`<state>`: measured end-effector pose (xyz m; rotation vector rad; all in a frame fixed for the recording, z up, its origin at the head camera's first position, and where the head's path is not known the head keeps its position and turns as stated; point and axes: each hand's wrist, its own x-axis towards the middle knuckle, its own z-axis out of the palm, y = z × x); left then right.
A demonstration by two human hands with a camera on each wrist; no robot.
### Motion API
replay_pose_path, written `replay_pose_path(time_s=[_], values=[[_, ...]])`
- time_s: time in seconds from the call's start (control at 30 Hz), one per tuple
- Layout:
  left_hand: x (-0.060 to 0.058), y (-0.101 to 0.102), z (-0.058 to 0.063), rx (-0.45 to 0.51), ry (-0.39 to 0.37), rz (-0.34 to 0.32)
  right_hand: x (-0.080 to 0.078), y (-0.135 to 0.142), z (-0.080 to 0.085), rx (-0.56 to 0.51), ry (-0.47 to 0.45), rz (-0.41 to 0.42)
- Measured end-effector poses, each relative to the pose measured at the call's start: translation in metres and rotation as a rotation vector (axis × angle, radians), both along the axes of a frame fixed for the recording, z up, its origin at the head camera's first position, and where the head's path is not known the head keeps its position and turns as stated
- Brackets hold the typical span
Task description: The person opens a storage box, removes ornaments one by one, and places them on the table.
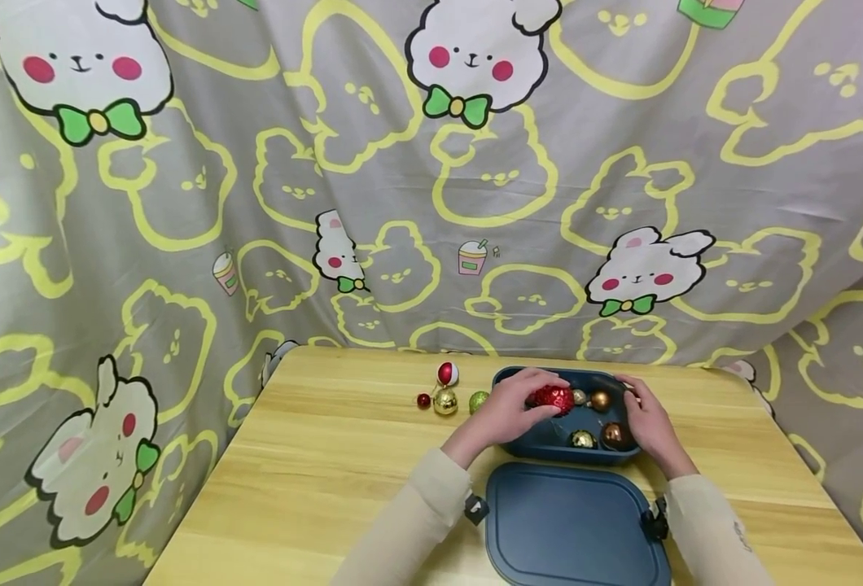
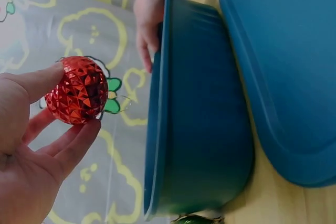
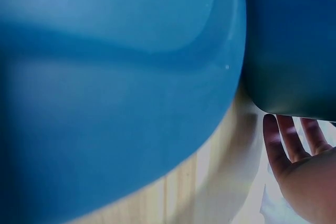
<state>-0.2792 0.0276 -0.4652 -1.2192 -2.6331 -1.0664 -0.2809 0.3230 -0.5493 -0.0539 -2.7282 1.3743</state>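
My left hand (image 1: 508, 411) pinches a red faceted Christmas ball (image 1: 554, 399) between thumb and fingertips, held above the dark blue box (image 1: 556, 449). In the left wrist view the shiny red bauble (image 2: 79, 90) shows beside the rim of the upright box (image 2: 205, 108). My right hand (image 1: 651, 423) grips the box's right end, and its fingers (image 3: 289, 137) lie along the outer wall in the right wrist view. Inside the box are a gold bauble (image 1: 582, 439), a copper bauble (image 1: 613, 436), a smaller copper one (image 1: 600, 400) and a small pale one (image 1: 579, 397).
Left of the box on the wooden table (image 1: 314, 456) lie a red-and-white bauble (image 1: 447, 373), a gold bauble (image 1: 445, 401), a small dark red one (image 1: 423, 400) and a green one (image 1: 479, 401). The blue lid (image 1: 574, 521) lies flat in front. A patterned curtain (image 1: 417, 187) hangs behind.
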Motion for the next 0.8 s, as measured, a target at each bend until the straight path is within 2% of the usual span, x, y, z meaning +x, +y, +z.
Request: replay_pose_path(time_s=[0.2, 0.43, 0.8], values=[[0.001, -0.011, 0.006, 0.027, -0.015, 0.016, 0.0, 0.001, 0.001, -0.004, 0.004, 0.009], [-0.004, -0.027, 0.007, 0.068, -0.038, 0.018, -0.001, 0.0, 0.0, -0.012, 0.014, -0.002], [-0.005, -0.059, 0.007, 0.091, -0.057, 0.072, -0.002, 0.0, -0.001, -0.014, 0.017, -0.004]])
